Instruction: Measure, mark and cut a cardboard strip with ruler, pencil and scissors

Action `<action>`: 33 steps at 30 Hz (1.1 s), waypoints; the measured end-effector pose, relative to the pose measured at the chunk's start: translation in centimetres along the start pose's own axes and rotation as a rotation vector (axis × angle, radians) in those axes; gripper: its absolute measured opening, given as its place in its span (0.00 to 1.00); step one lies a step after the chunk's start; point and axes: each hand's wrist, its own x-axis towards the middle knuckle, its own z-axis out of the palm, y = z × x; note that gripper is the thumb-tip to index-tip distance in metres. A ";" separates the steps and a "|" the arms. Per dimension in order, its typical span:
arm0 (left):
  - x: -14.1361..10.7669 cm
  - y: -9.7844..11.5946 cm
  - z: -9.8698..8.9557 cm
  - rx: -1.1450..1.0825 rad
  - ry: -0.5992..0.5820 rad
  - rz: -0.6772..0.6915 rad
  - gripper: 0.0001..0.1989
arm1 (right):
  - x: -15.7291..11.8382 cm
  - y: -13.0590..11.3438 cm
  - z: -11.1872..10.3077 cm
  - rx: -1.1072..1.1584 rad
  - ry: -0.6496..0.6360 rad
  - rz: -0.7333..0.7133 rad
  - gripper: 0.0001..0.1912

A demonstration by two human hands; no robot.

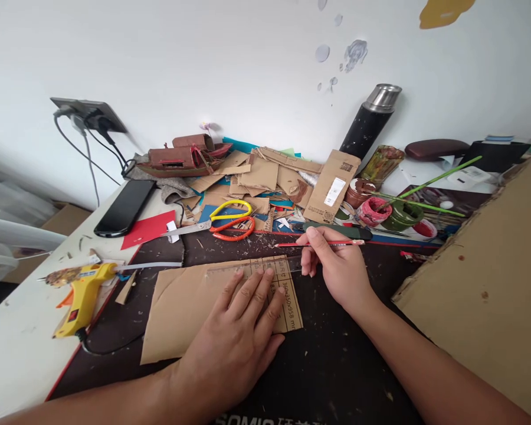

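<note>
My left hand (236, 324) lies flat with its fingers stretched out on a piece of brown cardboard (172, 316) with printed lines and numbers. Under its fingertips a clear ruler (219, 273) runs along the cardboard's far edge. My right hand (338, 262) is closed around a red pencil (287, 244), held almost level with its tip pointing left. The pencil sits just beyond the ruler's right end. Scissors (232, 220) with one yellow and one orange handle lie beyond the cardboard.
A yellow glue gun (86, 295) rests at the left, near a black phone (126, 206). Cardboard scraps (263, 171) and a brown model boat (181, 160) fill the back. Paint jars (374, 211) and a black thermos (367, 127) stand back right. A large cardboard sheet (491, 283) leans at right.
</note>
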 end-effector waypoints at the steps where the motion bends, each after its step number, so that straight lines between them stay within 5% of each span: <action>1: 0.0 0.0 0.0 0.004 -0.005 -0.002 0.26 | 0.0 0.0 0.0 -0.003 0.001 0.001 0.29; 33: 0.1 -0.1 -0.1 0.015 -0.028 -0.006 0.26 | -0.1 0.0 0.1 -0.040 -0.017 -0.011 0.28</action>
